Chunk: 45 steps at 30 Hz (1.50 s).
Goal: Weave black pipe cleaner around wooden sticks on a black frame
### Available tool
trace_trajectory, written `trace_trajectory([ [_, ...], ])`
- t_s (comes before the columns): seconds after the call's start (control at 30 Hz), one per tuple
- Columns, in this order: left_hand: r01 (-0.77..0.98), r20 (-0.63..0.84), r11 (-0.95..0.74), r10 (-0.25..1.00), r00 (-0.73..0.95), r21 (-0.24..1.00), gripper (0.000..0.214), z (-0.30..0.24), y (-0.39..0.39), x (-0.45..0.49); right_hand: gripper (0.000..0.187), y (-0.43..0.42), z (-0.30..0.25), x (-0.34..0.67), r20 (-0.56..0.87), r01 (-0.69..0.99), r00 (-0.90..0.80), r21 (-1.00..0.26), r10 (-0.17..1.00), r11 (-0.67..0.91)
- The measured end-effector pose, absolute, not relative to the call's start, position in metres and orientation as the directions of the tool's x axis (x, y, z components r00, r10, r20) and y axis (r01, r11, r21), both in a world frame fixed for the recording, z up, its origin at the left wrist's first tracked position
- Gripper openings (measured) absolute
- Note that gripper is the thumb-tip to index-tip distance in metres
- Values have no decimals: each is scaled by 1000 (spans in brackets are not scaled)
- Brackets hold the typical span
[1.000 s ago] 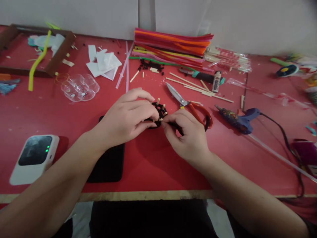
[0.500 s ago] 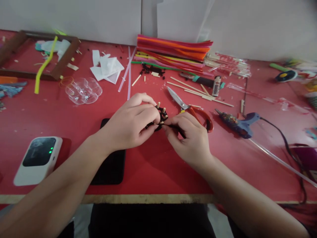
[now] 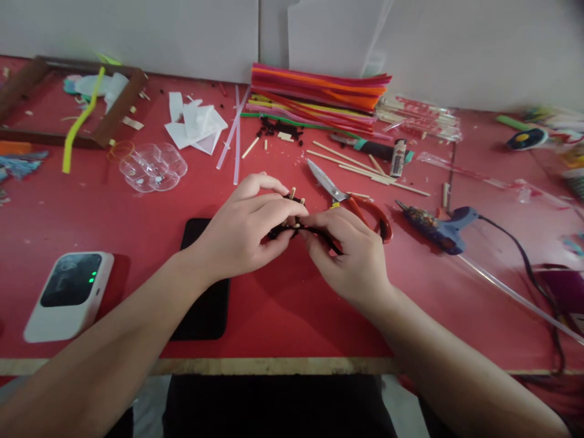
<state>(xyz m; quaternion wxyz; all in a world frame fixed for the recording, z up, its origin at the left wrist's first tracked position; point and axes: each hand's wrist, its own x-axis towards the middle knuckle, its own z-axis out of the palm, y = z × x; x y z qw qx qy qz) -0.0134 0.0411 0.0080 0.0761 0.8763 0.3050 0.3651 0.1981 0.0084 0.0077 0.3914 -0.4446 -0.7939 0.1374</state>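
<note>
Peg-studded black piece (image 3: 281, 230) is held above the table's near half, at the centre of the view, mostly covered by fingers, with two short wooden pegs (image 3: 292, 194) standing up from its far edge. The left hand (image 3: 250, 222) curls over it from nine o'clock, its thumb and fingers pinched on the piece. At three o'clock the right hand (image 3: 350, 246) is nearly closed, thumb and forefinger pinching a black strip (image 3: 325, 235) that runs from the piece back toward the palm. Taking directions from the piece, a black smartphone (image 3: 204, 310) lies between seven and eight o'clock, partly behind the left forearm, and a white device with two green lights (image 3: 66, 322) at eight. A blue glue gun (image 3: 438, 231) lies at three; red-handled scissors (image 3: 382, 222) lie between one and two, just beyond the right hand. Farther out, a clear flower-shaped tray (image 3: 152, 168) sits toward ten, thin wooden sticks (image 3: 365, 166) lie between one and two, white paper pieces (image 3: 198, 125) toward eleven, and bundled pipe cleaners (image 3: 319, 88) past twelve.
</note>
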Motion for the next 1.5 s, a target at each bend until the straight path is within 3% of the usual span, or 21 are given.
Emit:
trace_trajectory([
  [0.27,488,577,-780,622,530,392,24,8,41,-12,10,6,7,193,331,534,-123,-773,936,343],
  [0.73,493,551,-747,664,506,446,19,8,40,-12,6,10,7,193,163,478,-88,-859,983,186],
  [1.07,548,591,-771,618,519,325,30,10,39,-21,10,9,7,195,281,543,-150,-778,948,316],
  [1.23,565,661,-788,561,498,243,5,11,43,-29,12,8,7,196,283,528,-161,-784,946,325],
  [1.5,552,633,-791,573,521,262,6,16,42,-31,12,8,7,195,240,503,-140,-819,961,278],
])
